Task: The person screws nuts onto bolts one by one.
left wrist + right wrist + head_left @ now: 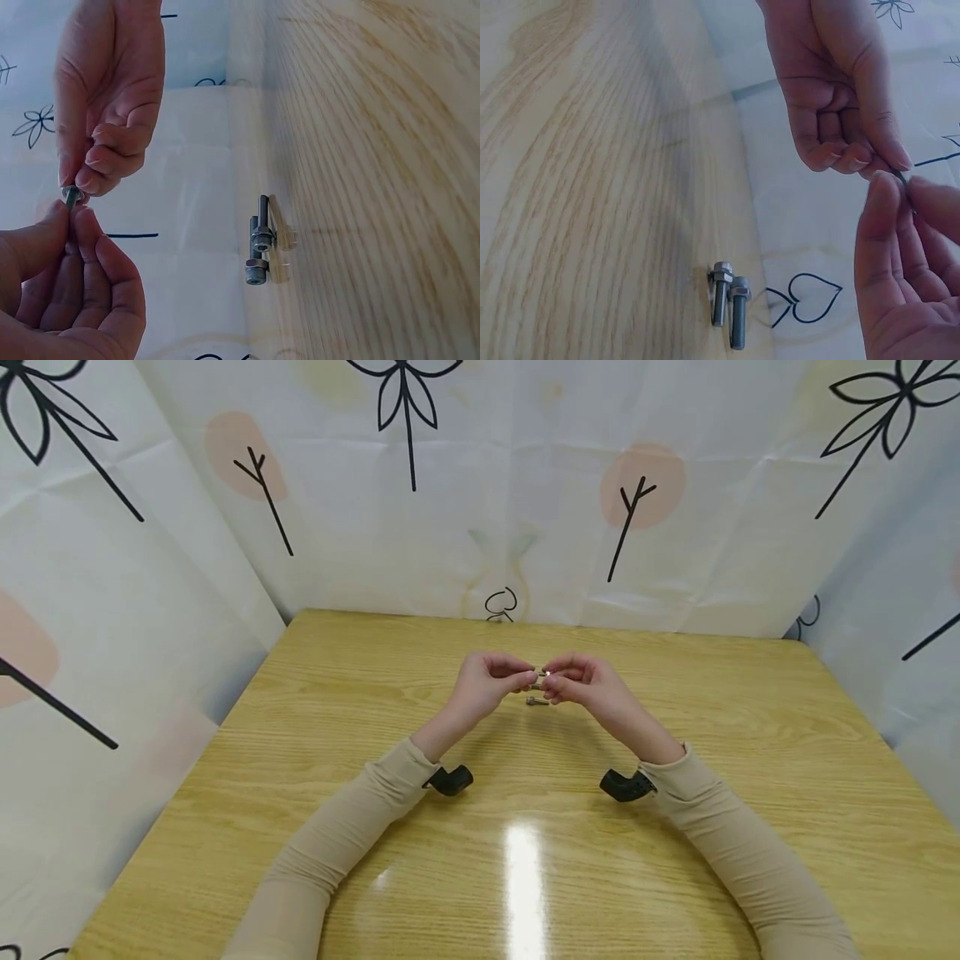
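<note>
Above the table, my left hand [487, 683] and right hand [583, 682] meet at a small metal bolt [71, 199]. The left thumb and fingertips pinch its shank from one side. At the wider end, which looks like the head or a nut, my right thumb and index finger pinch it; fingertips hide most of this part. On the table beneath the hands lie two socket-head bolts, one nearer [537, 701] and one partly covered by the hands in the head view. Each has a hex nut [741, 292] threaded up close to its head. They lie side by side.
The wood-grain table [375, 710] reaches back to a white patterned curtain [510, 510], which also hangs at both sides. A black curved device sits at the left cuff [452, 781] and another at the right cuff [627, 786]. Light glares off the near tabletop.
</note>
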{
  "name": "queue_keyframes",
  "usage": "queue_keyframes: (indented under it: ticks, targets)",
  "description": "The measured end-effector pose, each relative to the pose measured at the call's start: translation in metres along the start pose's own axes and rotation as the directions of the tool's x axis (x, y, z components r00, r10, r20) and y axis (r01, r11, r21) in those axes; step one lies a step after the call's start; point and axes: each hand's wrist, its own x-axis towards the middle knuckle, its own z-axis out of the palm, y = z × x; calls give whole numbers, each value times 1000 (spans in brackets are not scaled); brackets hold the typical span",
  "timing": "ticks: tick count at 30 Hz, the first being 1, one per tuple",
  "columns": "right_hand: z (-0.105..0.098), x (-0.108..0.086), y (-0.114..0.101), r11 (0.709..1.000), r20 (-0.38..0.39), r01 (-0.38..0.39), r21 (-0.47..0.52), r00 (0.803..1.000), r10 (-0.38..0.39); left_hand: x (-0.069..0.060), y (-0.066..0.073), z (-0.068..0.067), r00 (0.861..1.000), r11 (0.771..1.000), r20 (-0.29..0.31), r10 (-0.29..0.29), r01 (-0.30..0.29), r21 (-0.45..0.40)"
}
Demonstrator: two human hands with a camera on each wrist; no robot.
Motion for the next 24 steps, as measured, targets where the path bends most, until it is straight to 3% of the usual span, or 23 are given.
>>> queue_keyframes:
  ticks: [8,16,24]
  targets:
    - [1,5,1,996,0,-75,-46,997,76,-2,3,0,1000,1000,10,-11,11,2]
    - [0,0,0,1000,-5,5,-2,1000,-5,-2,3,-2,1000,999,10,-27,27,-18]
    - [2,-1,-5,997,-27,1,-74,1000,-3,-4,6,-2,1000,999,3,-29,29,-44]
